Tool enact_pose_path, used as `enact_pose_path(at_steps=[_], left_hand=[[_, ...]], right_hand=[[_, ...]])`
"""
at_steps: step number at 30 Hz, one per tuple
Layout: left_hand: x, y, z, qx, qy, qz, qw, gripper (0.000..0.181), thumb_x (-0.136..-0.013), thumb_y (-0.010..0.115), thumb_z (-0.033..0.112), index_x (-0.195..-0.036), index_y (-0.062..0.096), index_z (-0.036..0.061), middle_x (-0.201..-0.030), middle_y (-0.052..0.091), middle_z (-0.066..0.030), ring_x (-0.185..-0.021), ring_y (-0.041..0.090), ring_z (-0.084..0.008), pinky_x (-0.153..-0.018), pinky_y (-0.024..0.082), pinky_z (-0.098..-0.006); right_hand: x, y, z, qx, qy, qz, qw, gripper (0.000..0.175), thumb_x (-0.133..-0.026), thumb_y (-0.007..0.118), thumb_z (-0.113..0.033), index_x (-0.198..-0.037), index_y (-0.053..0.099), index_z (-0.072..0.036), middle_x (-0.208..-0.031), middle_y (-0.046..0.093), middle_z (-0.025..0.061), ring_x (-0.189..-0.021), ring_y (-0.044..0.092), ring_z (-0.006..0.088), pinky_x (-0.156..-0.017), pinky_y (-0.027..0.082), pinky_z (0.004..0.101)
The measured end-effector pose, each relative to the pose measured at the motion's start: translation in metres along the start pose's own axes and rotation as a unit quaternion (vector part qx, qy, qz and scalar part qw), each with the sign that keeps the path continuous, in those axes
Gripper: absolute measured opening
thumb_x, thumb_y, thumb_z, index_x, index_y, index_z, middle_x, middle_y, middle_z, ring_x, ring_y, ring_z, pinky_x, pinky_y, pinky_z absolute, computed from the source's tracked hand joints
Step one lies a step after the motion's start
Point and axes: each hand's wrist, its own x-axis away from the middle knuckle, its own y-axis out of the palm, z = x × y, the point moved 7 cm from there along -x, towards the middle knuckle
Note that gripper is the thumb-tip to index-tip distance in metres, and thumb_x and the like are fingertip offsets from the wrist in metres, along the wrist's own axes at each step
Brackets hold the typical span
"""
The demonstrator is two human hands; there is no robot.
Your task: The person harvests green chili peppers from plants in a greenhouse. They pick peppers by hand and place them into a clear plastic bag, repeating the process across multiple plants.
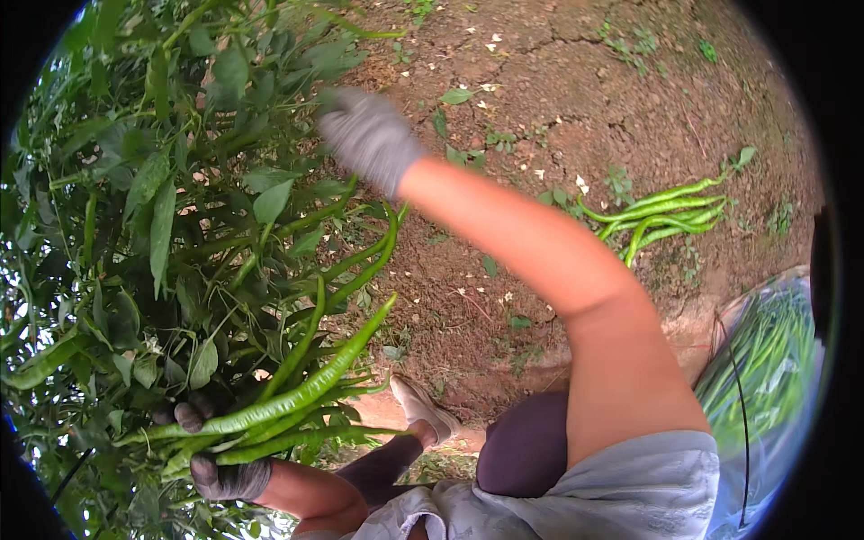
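My left hand [226, 472], in a dark-soiled grey glove, holds a bunch of long green chili peppers [297, 398] at their stem ends, low on the left. The peppers point to the upper right. My right hand [368, 135], in a grey glove and blurred, is at the right edge of the pepper plants [236, 182], upper centre-left. Its fingers are partly hidden among the leaves, so I cannot tell whether they hold anything. Below it, more green peppers [378, 260] show beside the foliage.
Several picked green peppers [668, 212] lie in a pile on the cracked reddish soil [540, 88] at the right. A clear plastic bag [776, 385] full of green peppers stands at the lower right. My shoe [422, 408] rests on the ground below the centre.
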Motion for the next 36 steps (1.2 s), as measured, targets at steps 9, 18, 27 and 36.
enact_pose_path(at_steps=[9,18,27,36], left_hand=[[0.009,-0.008,-0.005,-0.036,0.020,0.024,0.999,0.062,-0.069,0.063,0.029,-0.117,0.031,0.0071,-0.092,0.042,-0.0023,-0.081,0.036,-0.0181,-0.080,0.029,-0.0328],[0.022,-0.008,-0.003,-0.049,0.041,0.068,0.996,0.071,-0.071,0.061,0.028,-0.126,0.026,0.0028,-0.111,0.043,-0.0075,-0.099,0.038,-0.0244,-0.092,0.025,-0.0389],[0.017,-0.016,-0.002,-0.049,0.044,0.051,0.997,0.073,-0.070,0.063,0.028,-0.128,0.027,0.0007,-0.106,0.047,-0.0110,-0.095,0.041,-0.0259,-0.090,0.028,-0.0379],[0.011,-0.018,-0.001,-0.001,0.009,0.079,0.997,0.069,-0.071,0.064,0.015,-0.129,0.031,-0.0001,-0.108,0.048,-0.0143,-0.100,0.046,-0.0267,-0.095,0.033,-0.0391]], right_hand=[[-0.130,0.110,0.093,0.603,-0.057,-0.246,0.757,0.025,-0.085,0.048,-0.015,-0.105,0.059,-0.005,-0.106,0.060,0.0143,-0.091,0.060,0.0317,-0.076,0.049,0.0378],[-0.147,0.110,0.076,0.541,-0.048,-0.122,0.831,0.026,-0.085,0.048,-0.019,-0.104,0.059,-0.004,-0.105,0.060,0.0158,-0.090,0.060,0.0323,-0.075,0.049,0.0372],[-0.082,0.070,0.094,0.437,0.033,0.010,0.899,0.029,-0.085,0.048,-0.023,-0.102,0.060,-0.003,-0.103,0.060,0.0172,-0.088,0.060,0.0329,-0.075,0.048,0.0366],[-0.016,0.030,0.139,0.236,0.159,-0.159,0.945,0.027,-0.082,0.052,-0.024,-0.097,0.062,-0.003,-0.086,0.063,0.0164,-0.078,0.061,0.0268,-0.071,0.047,0.0372]])
